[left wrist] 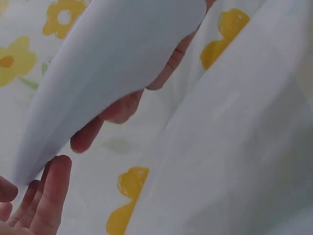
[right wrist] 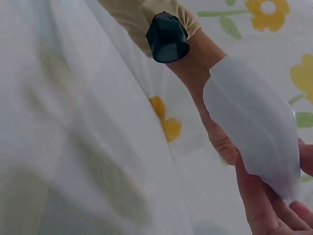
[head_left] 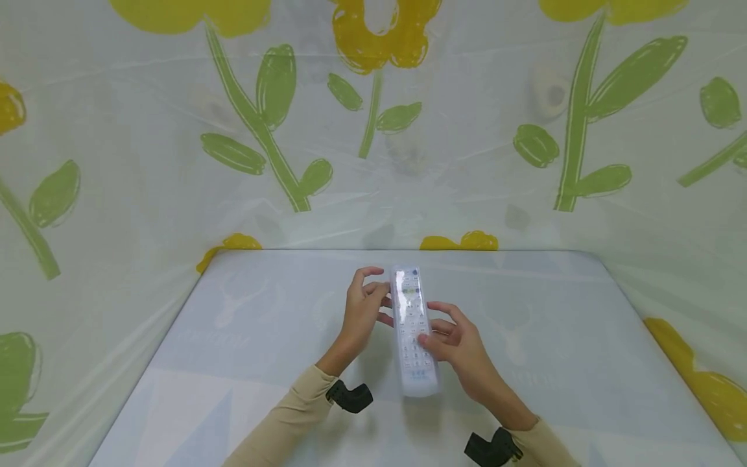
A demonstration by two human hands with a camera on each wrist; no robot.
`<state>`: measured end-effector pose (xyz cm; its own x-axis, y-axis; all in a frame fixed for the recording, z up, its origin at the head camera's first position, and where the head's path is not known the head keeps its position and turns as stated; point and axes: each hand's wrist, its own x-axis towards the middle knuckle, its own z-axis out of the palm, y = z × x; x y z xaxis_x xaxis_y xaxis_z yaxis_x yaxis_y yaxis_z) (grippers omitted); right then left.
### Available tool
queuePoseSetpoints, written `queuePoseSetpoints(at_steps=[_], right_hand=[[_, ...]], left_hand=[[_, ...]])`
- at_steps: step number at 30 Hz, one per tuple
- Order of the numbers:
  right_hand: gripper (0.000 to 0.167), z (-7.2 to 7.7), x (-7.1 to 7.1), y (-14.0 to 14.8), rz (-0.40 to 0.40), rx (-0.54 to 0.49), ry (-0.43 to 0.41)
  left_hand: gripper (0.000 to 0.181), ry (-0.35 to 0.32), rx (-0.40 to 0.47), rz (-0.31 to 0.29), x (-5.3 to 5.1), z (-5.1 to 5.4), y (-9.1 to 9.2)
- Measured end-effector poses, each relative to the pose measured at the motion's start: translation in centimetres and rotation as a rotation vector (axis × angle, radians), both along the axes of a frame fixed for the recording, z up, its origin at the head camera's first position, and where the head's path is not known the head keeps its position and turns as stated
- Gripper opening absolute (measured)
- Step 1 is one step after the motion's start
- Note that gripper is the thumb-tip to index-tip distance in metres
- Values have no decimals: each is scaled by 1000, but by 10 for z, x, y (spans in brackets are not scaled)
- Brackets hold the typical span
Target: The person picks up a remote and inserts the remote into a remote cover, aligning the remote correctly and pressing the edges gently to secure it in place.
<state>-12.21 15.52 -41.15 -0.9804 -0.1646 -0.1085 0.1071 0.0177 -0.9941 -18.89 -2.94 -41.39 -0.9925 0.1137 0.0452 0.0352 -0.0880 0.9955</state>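
A long white remote control [head_left: 415,324] with rows of small buttons is held above the table, its face toward the head camera. Its surface is glossy, like a clear cover. My right hand [head_left: 463,350] grips its right side, with the thumb on the front and the fingers behind. At the upper left edge, my left hand [head_left: 363,311] pinches the remote, some fingertips hidden behind it. In the left wrist view, the plain back of the remote [left wrist: 112,54] fills much of the picture. The right wrist view shows that smooth back [right wrist: 254,117] too.
Beneath the hands lies a white table [head_left: 262,324] with faint pale patterns. A white curtain [head_left: 455,162] printed with yellow flowers and green stems hangs behind and around it. Dark wrist cameras [head_left: 350,395] sit on both beige sleeves [head_left: 286,421].
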Motion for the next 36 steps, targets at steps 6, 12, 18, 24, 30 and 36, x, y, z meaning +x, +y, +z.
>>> queuePoseSetpoints(at_steps=[6, 12, 18, 24, 30, 36], right_hand=[[62, 0, -7, 0, -70, 35, 43], [62, 0, -15, 2, -95, 40, 61], [53, -4, -24, 4, -96, 90, 52], [52, -15, -32, 2, -98, 137, 17], [50, -27, -38, 3, -101, 156, 14], [49, -42, -46, 2, -107, 182, -20]], left_hand=[[31, -20, -11, 12, 3, 3, 6], [38, -39, -53, -2, 10, 11, 10], [42, -55, -66, -14, 7, 4, 11], [42, -87, -67, -16, -2, -19, 12], [42, -96, -106, -11, -7, -31, 14], [41, -122, -141, 19, -11, -44, 15]])
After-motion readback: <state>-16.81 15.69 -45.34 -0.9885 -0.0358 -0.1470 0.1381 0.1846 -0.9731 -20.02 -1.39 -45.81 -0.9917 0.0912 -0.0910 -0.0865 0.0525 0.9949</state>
